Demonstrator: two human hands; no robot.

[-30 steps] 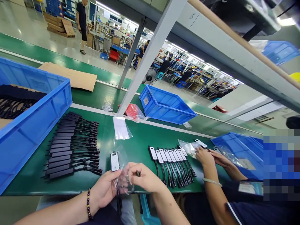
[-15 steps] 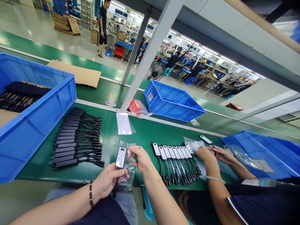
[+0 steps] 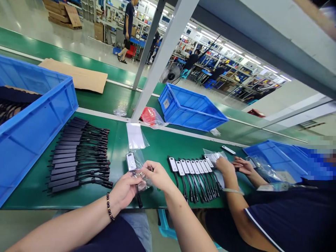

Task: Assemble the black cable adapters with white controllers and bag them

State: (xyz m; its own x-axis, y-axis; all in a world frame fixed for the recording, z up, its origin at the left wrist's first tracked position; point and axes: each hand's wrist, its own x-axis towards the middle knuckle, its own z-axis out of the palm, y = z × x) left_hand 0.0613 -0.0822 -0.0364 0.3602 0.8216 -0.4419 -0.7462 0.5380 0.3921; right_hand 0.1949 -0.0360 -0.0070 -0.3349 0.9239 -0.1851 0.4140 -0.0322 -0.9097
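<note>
A small black module with a white face point(image 3: 130, 161) and a short black cable point(image 3: 139, 200) is upright in front of me. My left hand point(image 3: 125, 190) is closed around its lower end, where the cable begins. Crumpled clear plastic bag point(image 3: 145, 182) lies about the module and between both hands; whether the module is fully inside I cannot tell. My right hand point(image 3: 157, 175) pinches the bag beside the module. Left of my hands, several dark modules with cables point(image 3: 65, 164) lie in a stacked row. To the right, several white-faced modules point(image 3: 190, 166) lie side by side, cables toward me.
Clear bags point(image 3: 135, 135) lie beyond my hands. Blue bins stand at left point(image 3: 39, 122), behind point(image 3: 194, 112) and at right point(image 3: 275, 157). A metal post point(image 3: 162, 59) rises from the bench. At right, a co-worker's hands point(image 3: 224, 166) handle another bag near a loose module point(image 3: 228, 150).
My right hand has lowered from the module's upper side to its base, drawing the bag down there. The module now tilts slightly left. The view has shifted; a person in the background has walked right.
</note>
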